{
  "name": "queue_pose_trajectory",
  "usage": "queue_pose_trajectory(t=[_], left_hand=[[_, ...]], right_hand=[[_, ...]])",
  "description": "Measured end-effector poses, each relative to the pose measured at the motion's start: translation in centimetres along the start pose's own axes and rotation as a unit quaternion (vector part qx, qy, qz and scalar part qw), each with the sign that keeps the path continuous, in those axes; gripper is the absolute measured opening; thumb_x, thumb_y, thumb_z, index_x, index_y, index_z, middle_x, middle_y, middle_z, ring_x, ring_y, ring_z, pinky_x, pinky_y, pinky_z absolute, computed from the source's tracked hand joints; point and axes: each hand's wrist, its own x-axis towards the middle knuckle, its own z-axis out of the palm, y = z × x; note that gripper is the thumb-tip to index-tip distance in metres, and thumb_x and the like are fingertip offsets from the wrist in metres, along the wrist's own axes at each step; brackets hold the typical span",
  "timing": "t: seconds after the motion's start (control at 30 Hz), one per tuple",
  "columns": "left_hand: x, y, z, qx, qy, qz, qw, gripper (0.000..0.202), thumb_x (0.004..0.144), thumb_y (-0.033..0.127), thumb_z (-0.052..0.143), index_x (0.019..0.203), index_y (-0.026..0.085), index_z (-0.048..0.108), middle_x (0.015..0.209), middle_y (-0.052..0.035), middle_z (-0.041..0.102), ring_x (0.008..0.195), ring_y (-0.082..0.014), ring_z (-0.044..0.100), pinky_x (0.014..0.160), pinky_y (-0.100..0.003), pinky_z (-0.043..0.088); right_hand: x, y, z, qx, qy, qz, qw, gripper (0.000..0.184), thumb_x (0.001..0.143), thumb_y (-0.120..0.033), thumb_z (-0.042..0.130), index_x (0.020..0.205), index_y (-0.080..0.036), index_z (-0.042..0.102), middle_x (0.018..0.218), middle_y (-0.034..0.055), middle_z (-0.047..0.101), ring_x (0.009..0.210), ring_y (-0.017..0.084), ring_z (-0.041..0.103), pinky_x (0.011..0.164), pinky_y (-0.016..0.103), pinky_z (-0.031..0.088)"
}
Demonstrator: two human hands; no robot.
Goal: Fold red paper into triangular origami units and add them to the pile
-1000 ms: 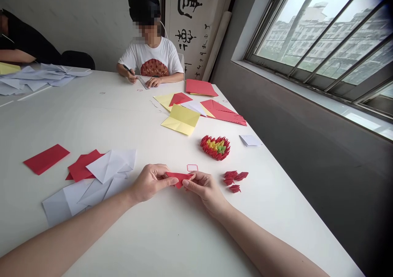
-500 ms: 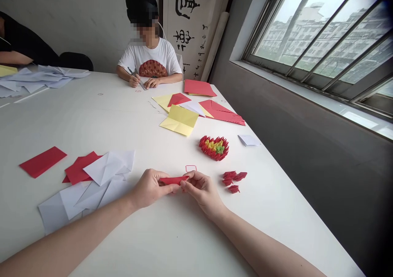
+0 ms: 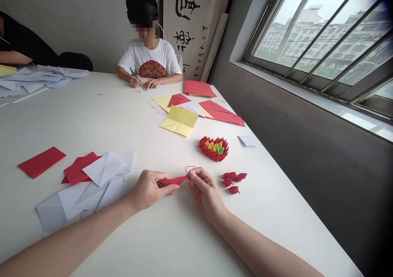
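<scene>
A narrow piece of folded red paper (image 3: 174,181) is held between my two hands, a little above the white table. My left hand (image 3: 150,190) grips its left part, thumb along the near side and fingers behind. The right tip is pinched between thumb and fingers of my right hand (image 3: 204,191). Just right of that hand lie several small folded red paper pieces (image 3: 233,178). Farther back sits a heart-shaped cluster (image 3: 214,148) of folded pieces, red around the edge with yellow and green inside.
Left of my hands lie white paper sheets (image 3: 89,195), red sheets (image 3: 80,168) and a red rectangle (image 3: 42,162). Yellow paper (image 3: 179,120) and red paper (image 3: 199,88) lie farther back. A person (image 3: 150,60) across the table (image 3: 123,248) holds a pen. A small white folded paper (image 3: 249,141) lies near the right edge.
My right hand has shifted slightly right and up, its fingers now at the red paper's tip, which slants upward. My left hand keeps its grip almost in place.
</scene>
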Motion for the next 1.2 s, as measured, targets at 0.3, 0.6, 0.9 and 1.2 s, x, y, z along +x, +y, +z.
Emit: queue_pose_trajectory(t=[0.3, 0.6, 0.9, 1.2], left_hand=[[-0.3, -1.0, -0.2, 0.22, 0.102, 0.233, 0.942, 0.022, 0.08, 0.023, 0.056, 0.059, 0.018, 0.057, 0.051, 0.0021, 0.053, 0.046, -0.0091, 0.045, 0.046, -0.021, 0.034], [0.7, 0.6, -1.0, -0.208, -0.044, -0.11, 0.971, 0.029, 0.084, 0.039, 0.046, 0.092, 0.015, 0.06, 0.079, -0.008, 0.071, 0.074, -0.0214, 0.067, 0.067, -0.031, 0.052], [0.7, 1.5, -1.2, -0.213, -0.077, -0.133, 0.965, 0.031, 0.078, 0.042, 0.057, 0.062, 0.015, 0.06, 0.059, -0.001, 0.064, 0.054, -0.0147, 0.059, 0.055, -0.026, 0.048], [0.7, 1.6, -1.1, -0.232, -0.093, -0.12, 0.961, 0.034, 0.08, 0.043, 0.055, 0.06, 0.015, 0.058, 0.057, -0.0024, 0.065, 0.052, -0.0145, 0.058, 0.055, -0.026, 0.047]], right_hand=[[-0.3, -0.4, 0.3, -0.115, -0.082, 0.019, 0.99, 0.026, 0.08, -0.043, 0.06, 0.083, -0.017, 0.055, 0.062, -0.0003, 0.056, 0.052, 0.012, 0.051, 0.053, 0.026, 0.041], [-0.3, 0.1, -0.2, -0.129, -0.105, -0.02, 0.986, 0.021, 0.08, -0.036, 0.061, 0.076, -0.015, 0.056, 0.067, 0.0016, 0.056, 0.061, 0.013, 0.051, 0.061, 0.027, 0.039], [-0.9, 0.0, 0.3, -0.182, -0.157, -0.037, 0.97, 0.022, 0.083, -0.032, 0.058, 0.098, -0.021, 0.048, 0.085, 0.0033, 0.056, 0.072, 0.014, 0.052, 0.066, 0.028, 0.043], [-1.3, -0.1, 0.6, -0.246, -0.172, -0.038, 0.953, 0.025, 0.083, -0.027, 0.057, 0.104, -0.021, 0.046, 0.09, 0.0045, 0.058, 0.073, 0.015, 0.055, 0.065, 0.03, 0.043]])
